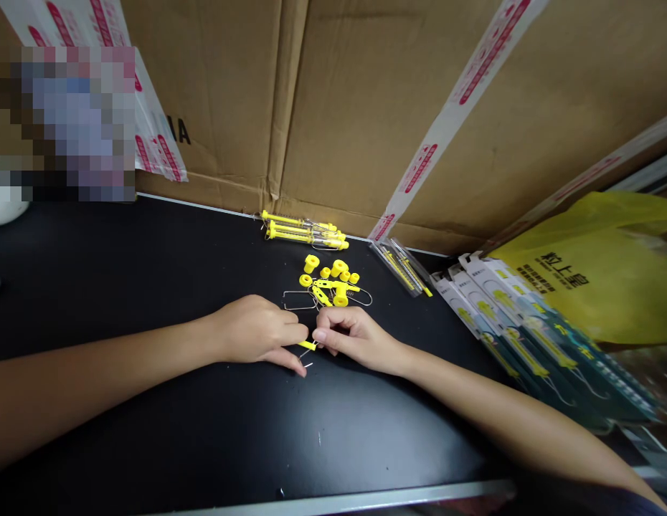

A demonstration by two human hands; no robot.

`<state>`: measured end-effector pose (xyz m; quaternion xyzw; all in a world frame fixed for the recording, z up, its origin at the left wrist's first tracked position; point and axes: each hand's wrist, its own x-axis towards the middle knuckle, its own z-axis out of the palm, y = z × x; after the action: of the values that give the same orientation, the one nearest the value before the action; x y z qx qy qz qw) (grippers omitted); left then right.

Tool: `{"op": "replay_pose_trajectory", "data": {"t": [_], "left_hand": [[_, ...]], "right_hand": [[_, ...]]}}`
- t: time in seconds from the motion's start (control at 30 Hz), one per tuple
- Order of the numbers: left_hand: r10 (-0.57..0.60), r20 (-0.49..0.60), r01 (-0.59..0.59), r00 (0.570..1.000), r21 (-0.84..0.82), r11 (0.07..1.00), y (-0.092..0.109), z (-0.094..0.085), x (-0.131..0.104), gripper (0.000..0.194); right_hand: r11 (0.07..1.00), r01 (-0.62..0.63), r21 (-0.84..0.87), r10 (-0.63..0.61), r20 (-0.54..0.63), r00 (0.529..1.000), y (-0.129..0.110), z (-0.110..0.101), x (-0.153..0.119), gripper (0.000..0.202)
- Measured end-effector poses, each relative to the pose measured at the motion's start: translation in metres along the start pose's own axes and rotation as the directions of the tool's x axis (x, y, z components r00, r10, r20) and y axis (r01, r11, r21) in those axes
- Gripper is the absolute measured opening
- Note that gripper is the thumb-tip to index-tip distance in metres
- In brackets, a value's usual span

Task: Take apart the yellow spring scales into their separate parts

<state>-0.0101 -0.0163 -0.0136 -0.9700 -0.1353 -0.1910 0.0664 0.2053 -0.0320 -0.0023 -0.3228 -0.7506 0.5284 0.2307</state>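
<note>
Grip: left hand [261, 330] clamped on yellow piece [308, 345]; right hand [355, 335] pinched at its end, exact hold unclear | Position: piece between my hands, over black table [376, 430] | Risk: thin wire [309, 365] could slip if my pinch slackens

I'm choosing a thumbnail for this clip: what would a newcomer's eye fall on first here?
Probably the bright yellow parts scattered on the black table, just beyond the hands. Next, near the picture's middle, the left hand and right hand come close together around a small yellow piece with thin wire showing. At the right, a big yellow bag stands out beside overlapping printed packages.
</note>
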Motion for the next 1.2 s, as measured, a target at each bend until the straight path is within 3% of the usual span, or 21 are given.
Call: {"op": "replay_pose_trajectory", "data": {"t": [0.33,0.7,0.97,1.1,1.2], "left_hand": [[-0.017,0.009,0.018,1.0,-0.037,0.999,0.0,0.001,0.001,0.047],[-0.021,0.036,0.021,0.999,0.02,1.0,0.002,-0.004,0.0,0.042],[-0.132,-0.06,0.136,0.989,0.067,0.988,0.001,-0.004,0.0,0.042],[-0.253,-0.079,0.255,0.964,0.009,0.967,0.003,-0.007,0.001,0.025],[-0.326,-0.047,0.325,0.944,-0.035,0.945,0.004,-0.01,0.002,0.011]], "right_hand": [[0.998,0.052,-0.023,-0.052,-0.04,0.998,0.0,0.001,0.0,0.033],[0.997,0.007,0.074,0.0,-0.095,0.995,0.006,-0.004,0.003,0.035],[0.994,0.102,0.047,-0.084,-0.285,0.955,0.006,0.002,0.001,0.026],[0.98,0.131,-0.151,-0.187,-0.465,0.866,0.008,0.0,0.001,0.019],[0.87,0.161,-0.466,-0.37,-0.401,0.838,0.009,-0.006,0.003,0.012]]}}
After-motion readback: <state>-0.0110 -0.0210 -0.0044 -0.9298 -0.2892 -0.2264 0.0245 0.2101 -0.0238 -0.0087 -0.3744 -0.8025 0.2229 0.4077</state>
